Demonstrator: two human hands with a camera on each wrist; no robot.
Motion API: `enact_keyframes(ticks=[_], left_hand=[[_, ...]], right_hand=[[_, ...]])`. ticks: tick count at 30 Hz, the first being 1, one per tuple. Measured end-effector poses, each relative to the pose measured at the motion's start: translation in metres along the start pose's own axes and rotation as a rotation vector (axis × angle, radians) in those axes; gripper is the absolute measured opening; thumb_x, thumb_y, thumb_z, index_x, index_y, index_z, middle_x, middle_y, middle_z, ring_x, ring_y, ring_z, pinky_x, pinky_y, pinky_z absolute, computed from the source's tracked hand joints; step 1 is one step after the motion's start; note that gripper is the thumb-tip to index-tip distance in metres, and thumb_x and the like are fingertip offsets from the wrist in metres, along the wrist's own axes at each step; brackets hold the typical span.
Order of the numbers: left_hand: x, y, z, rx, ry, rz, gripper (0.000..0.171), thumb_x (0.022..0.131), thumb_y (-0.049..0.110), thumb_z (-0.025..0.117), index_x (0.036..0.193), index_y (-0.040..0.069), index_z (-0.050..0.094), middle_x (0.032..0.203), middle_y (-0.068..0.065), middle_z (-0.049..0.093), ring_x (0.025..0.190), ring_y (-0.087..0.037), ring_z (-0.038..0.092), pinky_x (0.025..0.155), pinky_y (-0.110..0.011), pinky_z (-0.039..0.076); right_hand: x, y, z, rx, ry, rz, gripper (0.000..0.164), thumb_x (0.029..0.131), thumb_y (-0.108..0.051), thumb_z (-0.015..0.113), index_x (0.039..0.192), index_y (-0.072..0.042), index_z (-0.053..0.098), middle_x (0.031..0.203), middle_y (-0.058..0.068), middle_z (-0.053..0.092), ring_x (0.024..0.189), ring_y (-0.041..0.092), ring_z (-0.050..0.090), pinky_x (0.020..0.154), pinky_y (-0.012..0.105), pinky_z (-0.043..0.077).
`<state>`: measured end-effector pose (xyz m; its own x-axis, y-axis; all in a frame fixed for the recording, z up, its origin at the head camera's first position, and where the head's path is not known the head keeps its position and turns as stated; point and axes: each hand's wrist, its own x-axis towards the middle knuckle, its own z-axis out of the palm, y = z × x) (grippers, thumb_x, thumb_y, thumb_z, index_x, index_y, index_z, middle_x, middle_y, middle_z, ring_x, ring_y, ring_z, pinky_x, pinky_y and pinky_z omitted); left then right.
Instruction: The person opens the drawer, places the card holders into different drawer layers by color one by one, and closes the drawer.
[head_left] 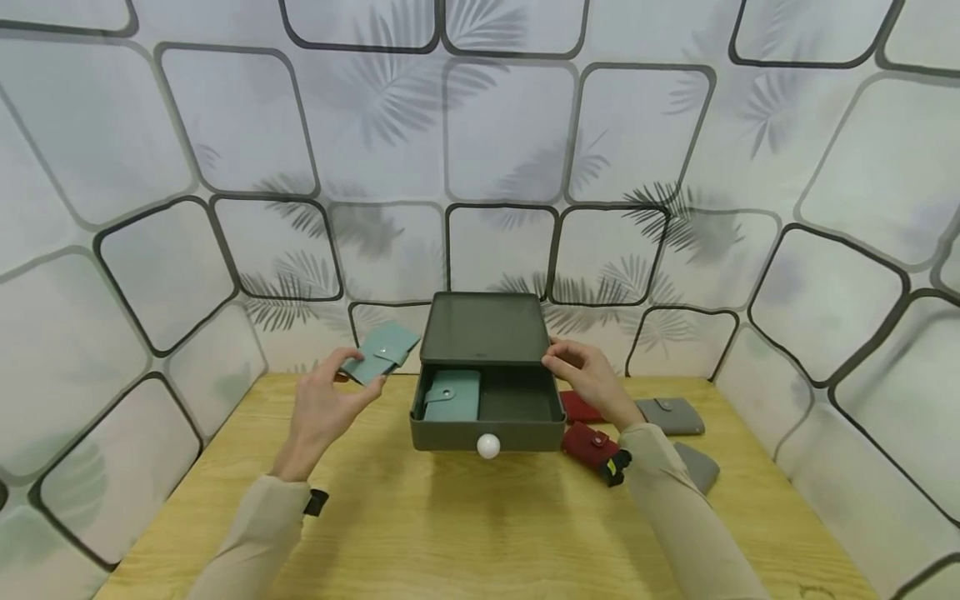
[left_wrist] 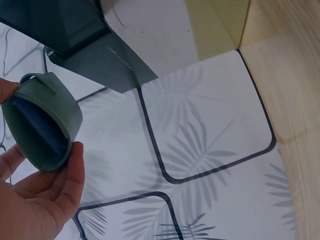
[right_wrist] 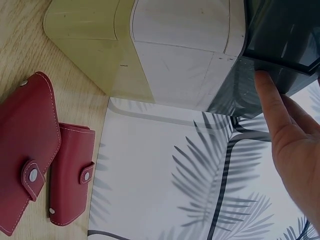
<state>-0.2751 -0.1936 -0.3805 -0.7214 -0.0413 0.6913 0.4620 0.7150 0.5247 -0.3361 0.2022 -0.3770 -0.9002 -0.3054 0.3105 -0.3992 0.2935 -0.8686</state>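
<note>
Wallet (head_left: 385,348) is pinched in your left hand (head_left: 321,407), left of the box (head_left: 486,328); your right hand (head_left: 594,385) touches its right side, fingers (right_wrist: 272,102) straight.

Between the left fingers (left_wrist: 74,175), the teal wallet (head_left: 390,350) looks like smooth, matt leather. The right fingers (right_wrist: 272,102) touch a drawer box (head_left: 487,325) of smooth, faintly glossy plastic; below them, red leather-look wallets (right_wrist: 30,135) with shiny metal snaps (right_wrist: 33,175) lie on a grained wooden tabletop (head_left: 367,525).
</note>
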Motion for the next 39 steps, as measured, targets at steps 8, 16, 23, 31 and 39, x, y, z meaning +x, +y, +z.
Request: enact_keyframes(ticks=[8,16,23,31,39], left_hand=[[0.000,0.024,0.006,-0.079,0.006,0.129,0.036,0.076,0.020,0.083,0.106,0.011,0.066,0.098,-0.013,0.072,0.075,-0.024,0.065,0.064,-0.037,0.055],[-0.001,0.046,0.017,-0.134,-0.080,0.192,0.034,0.079,0.020,0.082,0.109,0.014,0.066,0.105,-0.006,0.072,0.079,-0.021,0.066,0.073,-0.040,0.055],[-0.006,0.065,0.026,-0.161,-0.127,0.277,0.035,0.078,0.023,0.083,0.109,0.016,0.067,0.103,-0.001,0.072,0.082,-0.013,0.064,0.072,-0.035,0.055],[-0.011,0.078,0.036,-0.200,-0.181,0.343,0.038,0.079,0.025,0.082,0.112,0.016,0.067,0.104,0.000,0.071,0.078,-0.013,0.062,0.061,-0.030,0.052],[-0.016,0.092,0.045,-0.183,-0.254,0.355,0.033,0.080,0.030,0.081,0.108,0.017,0.069,0.108,0.002,0.072,0.095,-0.013,0.067,0.076,-0.033,0.058]], right_hand=[[-0.002,0.000,0.001,-0.001,0.005,-0.002,0.028,0.097,-0.030,0.063,0.106,-0.003,0.064,0.154,0.013,0.040,0.141,0.030,0.042,0.101,0.049,0.051],[-0.001,0.002,0.000,0.008,0.004,0.001,0.028,0.097,-0.028,0.063,0.105,-0.002,0.064,0.153,0.015,0.041,0.139,0.030,0.044,0.100,0.049,0.052],[-0.001,0.001,0.000,0.016,-0.006,-0.008,0.028,0.097,-0.028,0.063,0.106,-0.002,0.064,0.154,0.014,0.040,0.140,0.030,0.043,0.102,0.050,0.051],[-0.001,-0.001,-0.001,-0.001,0.001,-0.035,0.025,0.097,-0.028,0.063,0.106,-0.004,0.064,0.154,0.012,0.040,0.139,0.030,0.044,0.102,0.049,0.051],[-0.002,0.000,0.000,0.021,-0.001,-0.014,0.028,0.098,-0.027,0.062,0.107,0.000,0.063,0.154,0.014,0.040,0.139,0.031,0.044,0.101,0.047,0.051]])
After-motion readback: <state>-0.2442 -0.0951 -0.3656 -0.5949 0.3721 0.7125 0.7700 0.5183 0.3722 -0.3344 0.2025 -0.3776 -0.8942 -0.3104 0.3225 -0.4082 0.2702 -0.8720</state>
